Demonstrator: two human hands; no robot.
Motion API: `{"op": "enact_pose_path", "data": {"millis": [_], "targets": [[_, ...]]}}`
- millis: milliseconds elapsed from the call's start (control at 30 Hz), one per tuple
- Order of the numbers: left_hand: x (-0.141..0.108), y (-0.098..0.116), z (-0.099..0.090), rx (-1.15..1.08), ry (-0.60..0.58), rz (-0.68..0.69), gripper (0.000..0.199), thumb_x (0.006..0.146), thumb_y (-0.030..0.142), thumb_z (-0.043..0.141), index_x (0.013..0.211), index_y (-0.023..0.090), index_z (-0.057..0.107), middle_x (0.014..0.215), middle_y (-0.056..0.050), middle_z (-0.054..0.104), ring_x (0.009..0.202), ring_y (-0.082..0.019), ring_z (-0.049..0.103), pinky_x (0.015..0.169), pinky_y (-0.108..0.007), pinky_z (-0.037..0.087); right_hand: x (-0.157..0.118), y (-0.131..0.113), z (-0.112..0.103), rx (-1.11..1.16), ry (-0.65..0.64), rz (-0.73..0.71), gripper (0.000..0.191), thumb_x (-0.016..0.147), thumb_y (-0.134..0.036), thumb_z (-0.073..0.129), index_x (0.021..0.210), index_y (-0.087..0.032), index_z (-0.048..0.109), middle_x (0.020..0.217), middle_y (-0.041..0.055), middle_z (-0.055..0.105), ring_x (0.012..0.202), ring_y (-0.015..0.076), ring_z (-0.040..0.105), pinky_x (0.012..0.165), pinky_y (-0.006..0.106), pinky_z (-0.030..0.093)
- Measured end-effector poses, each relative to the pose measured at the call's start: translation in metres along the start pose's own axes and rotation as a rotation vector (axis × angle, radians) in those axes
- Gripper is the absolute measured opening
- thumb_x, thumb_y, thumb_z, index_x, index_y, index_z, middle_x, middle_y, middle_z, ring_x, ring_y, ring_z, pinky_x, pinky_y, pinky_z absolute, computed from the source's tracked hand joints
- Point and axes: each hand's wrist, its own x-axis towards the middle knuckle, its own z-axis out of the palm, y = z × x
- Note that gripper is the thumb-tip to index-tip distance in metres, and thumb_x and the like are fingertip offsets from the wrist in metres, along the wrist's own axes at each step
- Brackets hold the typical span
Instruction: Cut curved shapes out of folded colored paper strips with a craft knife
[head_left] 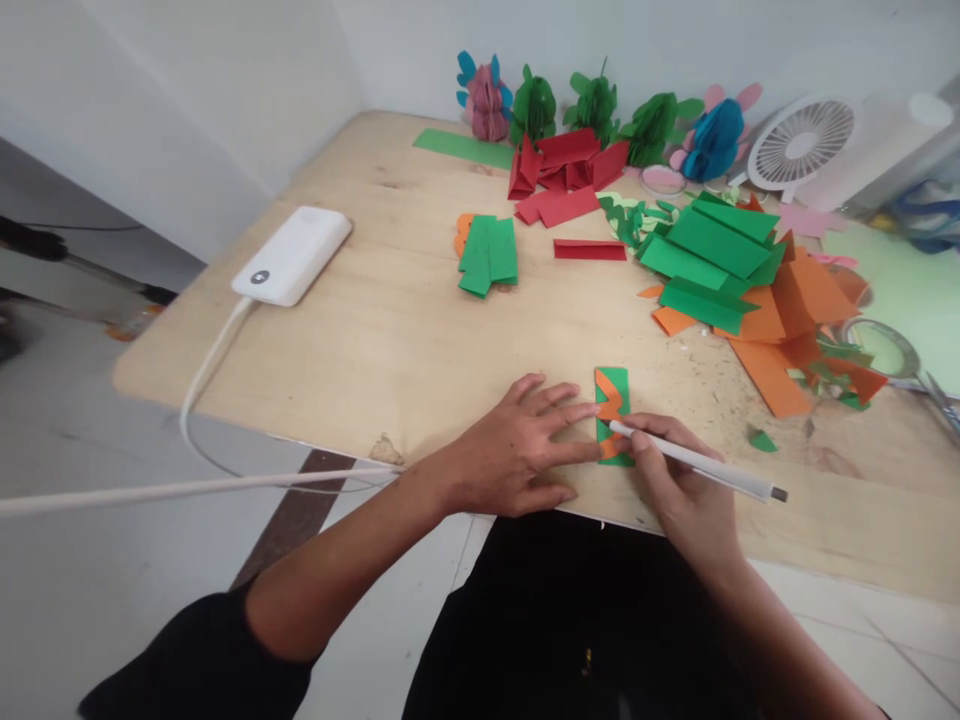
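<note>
Near the table's front edge lies a small green paper rectangle [619, 384] with a curvy orange paper cutout [609, 404] on top of it. My left hand [529, 445] is spread flat, its fingertips pressing on the orange cutout and the green paper from the left. A white pen [705, 462] is in my right hand [686, 490], with thumb and fingers closed around it. Its tip points left and rests at the cutout's edge, though the exact contact is hard to make out.
Green folded papers [709, 245] and orange papers [780, 320] are heaped at the right. Red paper strips [570, 165] lie at the back, before several paper figures [592, 105] and a white fan [802, 143]. A white power bank [294, 255] with a cable sits at the left.
</note>
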Motion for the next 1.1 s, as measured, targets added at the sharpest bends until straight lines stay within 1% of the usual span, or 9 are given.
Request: {"op": "enact_pose_path", "data": {"millis": [100, 233, 400, 700, 900, 1100], "targets": [[-0.0003, -0.0001, -0.0003, -0.008, -0.001, 0.005, 0.044, 0.091, 0.047, 0.056, 0.133, 0.033, 0.056, 0.152, -0.009, 0.043, 0.14, -0.036, 0.034, 0.113, -0.06, 0.02, 0.001, -0.0012, 0.0009, -0.031, -0.006, 0.0, 0.02, 0.09, -0.039, 0.057, 0.099, -0.026, 0.069, 0.087, 0.0034, 0.075, 0.086, 0.0224, 0.069, 0.081, 0.041, 0.05], [0.0, -0.0001, -0.0012, -0.009, 0.003, 0.015, 0.042, 0.092, 0.046, 0.055, 0.131, 0.032, 0.057, 0.151, -0.01, 0.043, 0.139, -0.036, 0.033, 0.113, -0.06, 0.019, 0.0016, -0.0023, 0.0016, -0.043, 0.009, 0.005, 0.02, 0.089, -0.04, 0.057, 0.097, -0.026, 0.07, 0.086, 0.0027, 0.075, 0.084, 0.0222, 0.068, 0.079, 0.041, 0.049], [0.0007, -0.0001, -0.0013, -0.019, 0.002, 0.013, 0.042, 0.091, 0.046, 0.057, 0.131, 0.032, 0.057, 0.151, -0.009, 0.043, 0.139, -0.036, 0.034, 0.113, -0.061, 0.019, 0.002, -0.0019, 0.0026, -0.042, 0.012, -0.002, 0.019, 0.089, -0.04, 0.057, 0.095, -0.027, 0.07, 0.088, 0.0022, 0.075, 0.087, 0.0227, 0.068, 0.081, 0.041, 0.049], [0.0002, -0.0004, 0.0, -0.03, 0.005, 0.009, 0.043, 0.09, 0.045, 0.058, 0.132, 0.032, 0.057, 0.151, -0.01, 0.043, 0.139, -0.037, 0.034, 0.112, -0.063, 0.019, 0.0032, -0.0036, 0.0029, -0.115, 0.017, -0.046, 0.019, 0.091, -0.039, 0.055, 0.094, -0.027, 0.07, 0.086, 0.0011, 0.075, 0.083, 0.0217, 0.067, 0.076, 0.039, 0.049], [0.0007, -0.0003, -0.0005, -0.029, 0.0, 0.008, 0.043, 0.091, 0.045, 0.058, 0.132, 0.033, 0.057, 0.151, -0.009, 0.043, 0.139, -0.036, 0.033, 0.113, -0.061, 0.018, 0.0027, -0.0041, 0.0028, -0.13, 0.023, -0.062, 0.018, 0.091, -0.037, 0.054, 0.093, -0.027, 0.069, 0.087, 0.0008, 0.075, 0.083, 0.0206, 0.068, 0.077, 0.037, 0.049], [0.0008, -0.0008, -0.0003, -0.018, -0.005, 0.012, 0.048, 0.09, 0.046, 0.058, 0.137, 0.034, 0.053, 0.151, -0.01, 0.043, 0.139, -0.037, 0.033, 0.112, -0.062, 0.019, 0.0021, -0.0047, 0.002, -0.135, 0.033, -0.078, 0.019, 0.091, -0.036, 0.054, 0.093, -0.026, 0.07, 0.088, 0.002, 0.075, 0.084, 0.0203, 0.068, 0.078, 0.037, 0.051]]}}
